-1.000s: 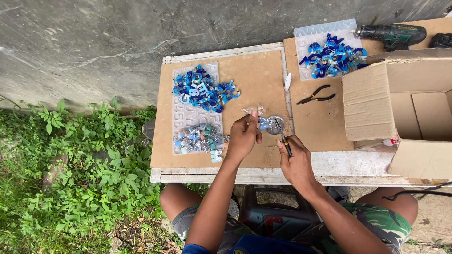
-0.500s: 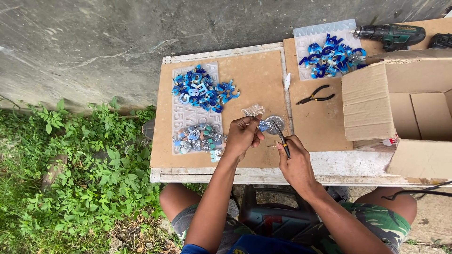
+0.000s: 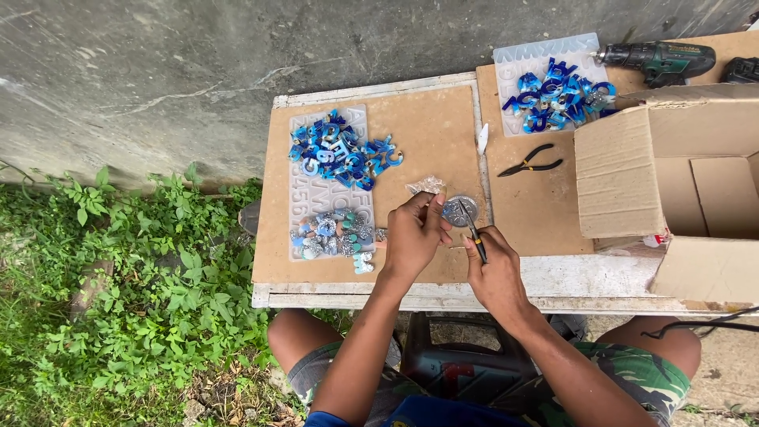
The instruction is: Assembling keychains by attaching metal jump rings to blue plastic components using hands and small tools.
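Pinching a small piece between closed fingertips, the left hand (image 3: pixel 413 237) hovers just left of a round grey disc (image 3: pixel 459 211) on the brown board (image 3: pixel 427 126); the right hand (image 3: pixel 496 273), fingers curled tight, grips a thin dark tool (image 3: pixel 473 233) tipped toward the disc; pliers (image 3: pixel 530 164) lie farther right, near the open cardboard box (image 3: pixel 632 174).

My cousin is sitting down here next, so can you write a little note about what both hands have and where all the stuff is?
Left hand: pinching something small; I cannot tell what, beside the round silver disc on the brown board.
Right hand: gripping a thin dark hand tool, tip at the disc.
Nearby: blue letter pieces heaped on a clear mould sheet, paler pieces below them. A second blue heap, black pliers, a green drill and an open cardboard box lie to the right.
Done and left: unclear.
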